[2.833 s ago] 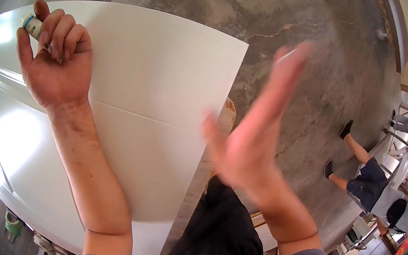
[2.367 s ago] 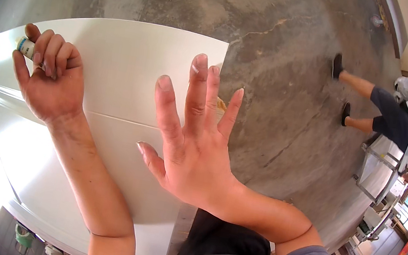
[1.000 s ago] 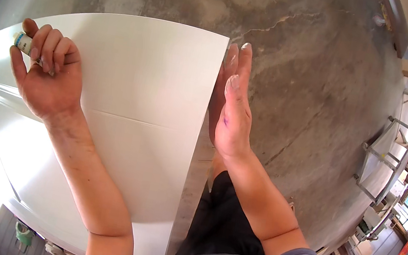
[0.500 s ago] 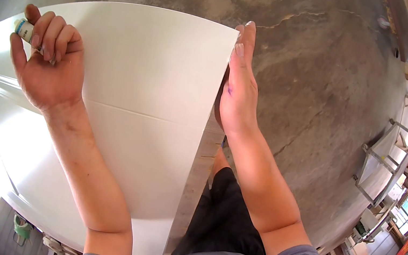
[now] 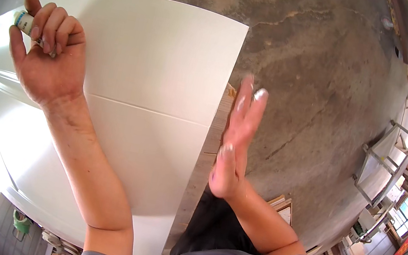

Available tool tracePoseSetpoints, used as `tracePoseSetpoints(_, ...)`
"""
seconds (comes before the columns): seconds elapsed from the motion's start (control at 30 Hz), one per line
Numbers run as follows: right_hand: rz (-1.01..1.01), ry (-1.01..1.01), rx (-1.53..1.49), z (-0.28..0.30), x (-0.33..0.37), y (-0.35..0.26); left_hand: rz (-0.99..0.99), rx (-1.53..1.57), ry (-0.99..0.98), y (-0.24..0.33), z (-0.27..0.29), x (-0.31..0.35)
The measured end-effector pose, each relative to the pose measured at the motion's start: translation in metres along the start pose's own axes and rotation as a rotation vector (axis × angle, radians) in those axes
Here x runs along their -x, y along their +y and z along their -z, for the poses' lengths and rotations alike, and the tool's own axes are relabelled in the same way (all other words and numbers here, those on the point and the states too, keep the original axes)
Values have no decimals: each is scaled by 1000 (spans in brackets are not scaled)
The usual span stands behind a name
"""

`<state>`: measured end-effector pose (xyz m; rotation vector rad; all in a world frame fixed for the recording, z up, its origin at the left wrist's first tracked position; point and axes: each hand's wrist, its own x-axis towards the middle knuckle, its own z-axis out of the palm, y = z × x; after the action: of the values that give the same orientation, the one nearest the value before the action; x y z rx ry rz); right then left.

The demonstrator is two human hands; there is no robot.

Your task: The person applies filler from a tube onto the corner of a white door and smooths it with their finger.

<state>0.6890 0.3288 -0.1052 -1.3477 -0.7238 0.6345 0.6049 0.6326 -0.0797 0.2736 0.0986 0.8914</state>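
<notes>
A large white door panel with grooved moulding lies across the left and middle. Above it, my left hand is turned palm up, fingers curled round a small white bottle with a blue-marked label. Part of that bottle is hidden by the fingers. My right hand is stretched out beside the panel's right edge, holding nothing. Its fingertips carry whitish smears. Whether the right palm touches the edge cannot be made out. Under the panel, a wooden support shows along the right side.
Cracked concrete floor spreads ahead and to the right. At the far right stands a metal frame cart. Wood pieces lie on the floor behind my right forearm. A green object is at the lower left.
My right hand has slid back toward my body along the panel's right edge, its fingers still stretched. The left hand keeps the bottle and has barely moved.
</notes>
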Motion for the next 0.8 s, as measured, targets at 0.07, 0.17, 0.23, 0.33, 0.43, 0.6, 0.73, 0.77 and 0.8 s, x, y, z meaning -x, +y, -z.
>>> tracePoseSetpoints(0.07, 57, -54, 51, 4, 8, -4, -1, 10, 7, -2, -2, 1)
tracePoseSetpoints(0.17, 101, -103, 98, 6, -3, -5, 7, 13, -6, 0, 0, 0)
tracePoseSetpoints(0.23, 71, -92, 60, 6, -14, -5, 1, 7, -2, 0, -1, 1)
tracePoseSetpoints(0.33, 50, -83, -11, 1, -17, -5, 6, 8, -6, 0, 0, 0)
tracePoseSetpoints(0.43, 47, -110, 16, 0, -4, -2, 4, 2, -3, 0, 0, 1)
tracePoseSetpoints(0.6, 62, -161, 117, -4, 25, -3, 7, -10, -12, 0, 0, -1)
tracePoseSetpoints(0.73, 10, -214, 180, -9, 53, -11, 16, -14, -21, 2, 2, 0)
tracePoseSetpoints(0.77, -15, -220, 176, -10, 58, -15, 17, -14, -27, 1, 0, -1)
tracePoseSetpoints(0.8, 1, -230, 187, -11, 62, -15, 9, -19, -8, 0, -1, 0)
